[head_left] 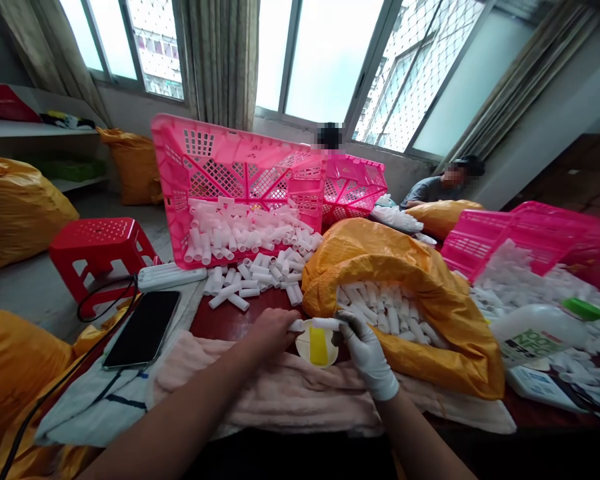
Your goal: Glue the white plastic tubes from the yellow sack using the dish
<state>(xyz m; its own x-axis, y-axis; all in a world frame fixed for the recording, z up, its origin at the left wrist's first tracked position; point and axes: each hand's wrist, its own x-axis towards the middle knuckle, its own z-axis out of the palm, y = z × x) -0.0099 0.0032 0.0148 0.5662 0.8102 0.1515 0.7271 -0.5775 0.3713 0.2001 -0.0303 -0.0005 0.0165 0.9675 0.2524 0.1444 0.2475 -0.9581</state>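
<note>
My bare left hand (276, 328) is closed on a short white plastic tube, whose end pokes out past the fingertips. In my right hand (364, 350), which wears a white glove with dark fingertips, another white tube (326, 323) is pinched by one end. The two tubes lie almost in line, close end to end; I cannot tell if they touch. Just below them sits a small round pale dish (304, 347) with a bright yellow patch (319, 347) on it. A pink towel (260, 393) lies under my forearms.
A pink basket (167, 180) on its side spills white tubes (237, 301) onto the table. To the right, an orange sack (460, 340) holds more. A phone (143, 330), a spray bottle (530, 333) and a red stool (100, 243) stand around. A co-worker (425, 190) sits behind.
</note>
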